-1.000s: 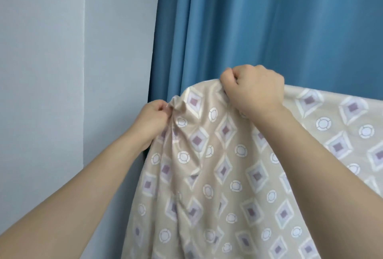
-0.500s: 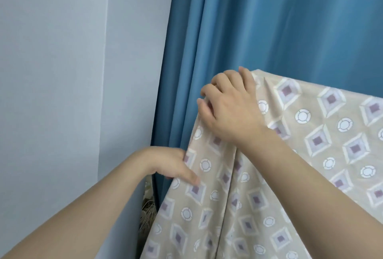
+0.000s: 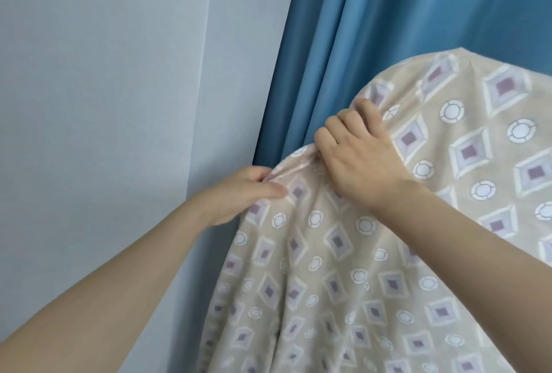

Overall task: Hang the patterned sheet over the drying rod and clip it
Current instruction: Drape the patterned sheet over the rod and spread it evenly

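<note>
The patterned sheet [image 3: 343, 268], beige with purple diamonds and white rings, hangs in front of me and drapes down past the lower edge of the view. Its top edge curves from upper right down to the left. My right hand [image 3: 358, 157] grips a fold of that edge with curled fingers. My left hand [image 3: 248, 193] pinches the bunched left end of the edge between thumb and fingers, just below and left of the right hand. The sheet covers the drying rod, and no clip shows.
A blue curtain [image 3: 388, 29] hangs in folds directly behind the sheet. A pale grey wall [image 3: 104, 104] with a vertical corner fills the left half.
The left hand has risen to pinch the sheet's left edge close to the right hand. The right hand has curled onto a fold, and the top edge has bunched into a curve.
</note>
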A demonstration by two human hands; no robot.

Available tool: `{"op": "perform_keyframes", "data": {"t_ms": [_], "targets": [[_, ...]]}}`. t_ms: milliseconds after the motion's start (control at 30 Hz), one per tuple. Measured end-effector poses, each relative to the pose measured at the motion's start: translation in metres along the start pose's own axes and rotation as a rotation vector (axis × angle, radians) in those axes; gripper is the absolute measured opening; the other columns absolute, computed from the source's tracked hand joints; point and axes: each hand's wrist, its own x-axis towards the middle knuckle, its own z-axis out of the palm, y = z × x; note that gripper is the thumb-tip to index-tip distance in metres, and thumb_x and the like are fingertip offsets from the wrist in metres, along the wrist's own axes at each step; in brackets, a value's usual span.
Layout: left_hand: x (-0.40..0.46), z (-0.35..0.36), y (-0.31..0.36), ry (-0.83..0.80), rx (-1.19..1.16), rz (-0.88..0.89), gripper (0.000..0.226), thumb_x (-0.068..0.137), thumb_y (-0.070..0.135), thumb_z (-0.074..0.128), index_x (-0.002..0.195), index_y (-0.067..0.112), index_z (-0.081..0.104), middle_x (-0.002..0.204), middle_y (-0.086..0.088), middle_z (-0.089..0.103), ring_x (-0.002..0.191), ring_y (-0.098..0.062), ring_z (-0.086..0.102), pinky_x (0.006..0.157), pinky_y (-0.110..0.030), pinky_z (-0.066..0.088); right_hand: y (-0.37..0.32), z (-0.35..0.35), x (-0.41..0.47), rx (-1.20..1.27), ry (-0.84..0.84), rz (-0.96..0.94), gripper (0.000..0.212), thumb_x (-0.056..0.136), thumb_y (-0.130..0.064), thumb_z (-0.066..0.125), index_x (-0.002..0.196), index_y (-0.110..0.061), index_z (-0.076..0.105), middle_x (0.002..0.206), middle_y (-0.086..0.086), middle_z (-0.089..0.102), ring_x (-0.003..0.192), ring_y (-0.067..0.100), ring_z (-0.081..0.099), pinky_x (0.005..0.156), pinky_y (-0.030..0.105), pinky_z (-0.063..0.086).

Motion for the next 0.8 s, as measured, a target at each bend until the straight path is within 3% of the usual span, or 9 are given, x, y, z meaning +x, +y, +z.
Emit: {"op": "perform_keyframes", "data": {"t_ms": [133, 200, 367, 433, 500, 567, 667, 733, 800], "targets": [[-0.013, 0.014, -0.040, -0.524, 0.123, -0.370, 0.031, 0.087, -0.001, 0.066, 0.109, 0.021, 0.065, 0.102, 0.007, 0.073, 0.098, -0.012, 0.067, 0.091, -0.031, 0.051, -0.010, -0.011, 0.002, -0.074, -0.062, 0.015, 0.027, 0.078, 0.003, 0.022, 0.075, -0.011, 0.045, 0.068, 0.007, 0.029, 0.073, 0.032, 0.049, 0.108, 0.050, 0.030], [-0.013, 0.024, -0.063, -0.515, 0.289, -0.452, 0.032, 0.086, -0.002, 0.066, 0.107, 0.023, 0.067, 0.105, 0.005, 0.073, 0.102, -0.016, 0.067, 0.096, -0.034, 0.051, -0.015, -0.014, 0.003, -0.074, -0.130, -0.002, 0.029, 0.073, 0.001, 0.018, 0.071, -0.010, 0.045, 0.064, 0.006, 0.028, 0.068, 0.031, 0.048, 0.105, 0.050, 0.034], [-0.006, 0.040, -0.083, -0.389, 0.524, -0.454, 0.037, 0.085, 0.015, 0.072, 0.121, 0.011, 0.065, 0.112, -0.011, 0.071, 0.099, -0.027, 0.070, 0.077, -0.036, 0.060, -0.036, -0.016, -0.002, -0.065, -0.448, -0.155, 0.021, 0.081, -0.017, 0.030, 0.066, -0.019, 0.044, 0.065, 0.003, 0.039, 0.072, 0.026, 0.036, 0.107, 0.048, 0.023], [-0.004, 0.036, -0.079, -0.392, 0.493, -0.460, 0.034, 0.085, 0.016, 0.074, 0.117, 0.008, 0.066, 0.105, -0.013, 0.072, 0.087, -0.028, 0.072, 0.064, -0.034, 0.061, -0.044, -0.014, -0.010, -0.012, -0.628, -0.201, 0.018, 0.090, -0.031, 0.035, 0.078, -0.024, 0.047, 0.079, -0.001, 0.051, 0.085, 0.025, 0.043, 0.110, 0.046, 0.018], [-0.005, 0.029, -0.076, -0.395, 0.505, -0.476, 0.030, 0.084, 0.015, 0.075, 0.110, 0.003, 0.066, 0.096, -0.017, 0.072, 0.063, -0.024, 0.068, 0.051, -0.028, 0.056, -0.049, -0.013, -0.014, -0.017, -0.657, -0.236, 0.018, 0.091, -0.036, 0.035, 0.083, -0.026, 0.048, 0.086, -0.004, 0.053, 0.089, 0.023, 0.045, 0.108, 0.044, 0.021], [-0.006, 0.022, -0.072, -0.304, 0.611, -0.450, 0.028, 0.082, 0.012, 0.073, 0.104, -0.004, 0.065, 0.085, -0.022, 0.070, 0.047, -0.018, 0.057, 0.042, -0.024, 0.048, -0.053, -0.011, -0.017, -0.032, -0.642, -0.251, 0.017, 0.092, -0.032, 0.036, 0.081, -0.023, 0.046, 0.080, -0.005, 0.047, 0.083, 0.023, 0.040, 0.105, 0.041, 0.023], [-0.005, 0.005, -0.059, 0.022, 0.714, -0.338, 0.010, 0.077, 0.008, 0.062, 0.085, 0.002, 0.059, 0.060, -0.011, 0.055, 0.043, -0.019, 0.044, 0.042, -0.020, 0.032, -0.054, -0.009, -0.011, 0.009, -0.672, -0.193, 0.012, 0.091, -0.026, 0.037, 0.082, -0.018, 0.041, 0.079, -0.002, 0.045, 0.081, 0.024, 0.041, 0.108, 0.041, 0.022], [-0.005, -0.006, -0.047, 0.328, 0.691, -0.195, 0.007, 0.079, 0.010, 0.056, 0.085, 0.007, 0.053, 0.067, -0.005, 0.055, 0.054, -0.022, 0.052, 0.048, -0.026, 0.036, -0.048, -0.006, -0.004, 0.057, -0.590, -0.140, 0.009, 0.085, -0.016, 0.044, 0.079, -0.015, 0.036, 0.072, 0.001, 0.045, 0.074, 0.024, 0.048, 0.107, 0.042, 0.028], [-0.011, -0.009, -0.036, 0.594, 0.638, -0.006, 0.012, 0.083, 0.013, 0.051, 0.094, 0.011, 0.047, 0.080, -0.005, 0.059, 0.070, -0.026, 0.058, 0.059, -0.036, 0.045, -0.038, -0.002, 0.004, 0.092, -0.364, -0.081, 0.021, 0.067, -0.001, 0.050, 0.071, -0.012, 0.032, 0.054, 0.005, 0.043, 0.055, 0.025, 0.039, 0.094, 0.041, 0.042]]}}
